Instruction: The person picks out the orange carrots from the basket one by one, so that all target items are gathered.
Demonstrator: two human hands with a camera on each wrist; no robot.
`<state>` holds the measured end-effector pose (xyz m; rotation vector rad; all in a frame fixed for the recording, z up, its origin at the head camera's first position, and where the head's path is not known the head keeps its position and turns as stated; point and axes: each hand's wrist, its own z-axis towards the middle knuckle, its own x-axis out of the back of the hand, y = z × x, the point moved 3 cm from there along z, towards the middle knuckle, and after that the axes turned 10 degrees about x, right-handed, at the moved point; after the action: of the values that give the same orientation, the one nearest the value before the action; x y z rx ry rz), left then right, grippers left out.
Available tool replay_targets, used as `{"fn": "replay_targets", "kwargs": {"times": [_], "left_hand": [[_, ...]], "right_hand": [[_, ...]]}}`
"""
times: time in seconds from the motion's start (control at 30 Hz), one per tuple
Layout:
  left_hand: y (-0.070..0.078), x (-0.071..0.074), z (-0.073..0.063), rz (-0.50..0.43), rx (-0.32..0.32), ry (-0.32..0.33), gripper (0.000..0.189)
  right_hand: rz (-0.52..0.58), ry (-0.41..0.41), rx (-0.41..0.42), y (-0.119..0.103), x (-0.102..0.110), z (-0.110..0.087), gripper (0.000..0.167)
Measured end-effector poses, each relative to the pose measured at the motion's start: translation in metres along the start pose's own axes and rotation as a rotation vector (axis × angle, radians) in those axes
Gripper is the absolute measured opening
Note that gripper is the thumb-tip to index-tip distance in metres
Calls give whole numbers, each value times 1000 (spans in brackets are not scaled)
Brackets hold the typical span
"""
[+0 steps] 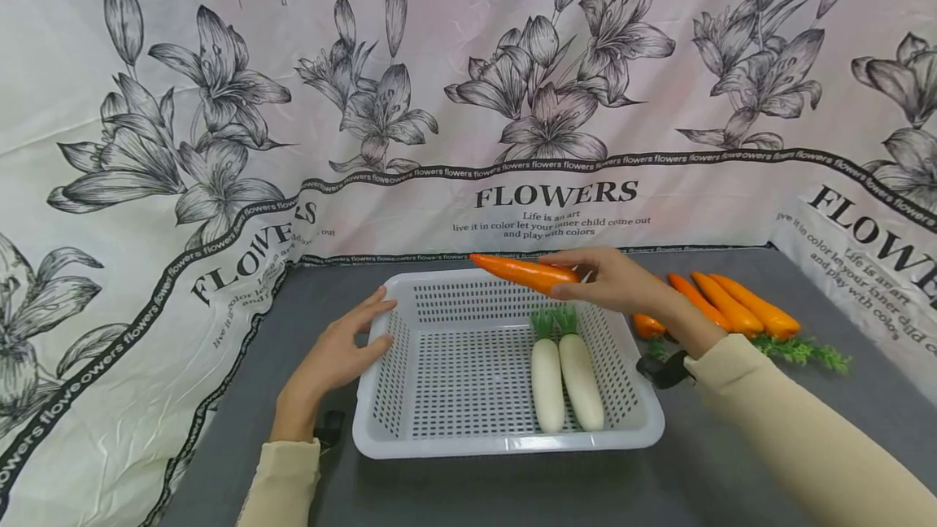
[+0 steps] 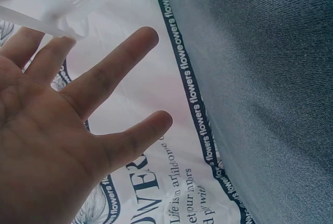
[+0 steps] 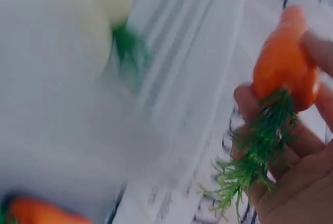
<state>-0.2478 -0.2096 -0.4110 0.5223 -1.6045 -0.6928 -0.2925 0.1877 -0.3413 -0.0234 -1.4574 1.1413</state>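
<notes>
In the head view, my right hand [image 1: 611, 279] grips an orange carrot [image 1: 516, 268] by its thick end, over the far right part of a white slotted basket [image 1: 505, 444]. The carrot's tip points left. Green leaves [image 3: 255, 148] hang from it across the palm in the right wrist view. My left hand [image 1: 340, 352] lies at the basket's left rim, its fingertips touching it; thumb and fingers are spread in the left wrist view. Inside the basket, on the right, two white radishes [image 1: 547, 385] with green tops lie side by side.
Several more carrots [image 1: 754, 305] with green leaves [image 1: 805, 352] lie on the grey tabletop [image 1: 468, 494] right of the basket, one partly hidden behind my right wrist. A white cloth [image 1: 410, 214] printed with flowers hangs behind and along both sides.
</notes>
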Motion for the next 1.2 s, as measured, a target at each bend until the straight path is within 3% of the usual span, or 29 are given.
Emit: {"fn": "replay_targets", "kwargs": {"times": [0.3,0.57,0.9,1.1,1.2], "left_hand": [[-3,1,0,-2,-7,0,60],[-4,2,-1,-7,8,1,59],[-6,2,0,-16,13,-1,59],[-5,2,1,-11,14,-1,59],[-5,1,1,-9,14,-5,59]], "right_hand": [[-57,106,-174,32,51,-53,56],[-147,203,-283,83,88,-111,60],[-257,261,-445,145,116,-170,68],[-325,322,-571,165,127,-195,70],[-336,313,-635,174,129,-207,74]]}}
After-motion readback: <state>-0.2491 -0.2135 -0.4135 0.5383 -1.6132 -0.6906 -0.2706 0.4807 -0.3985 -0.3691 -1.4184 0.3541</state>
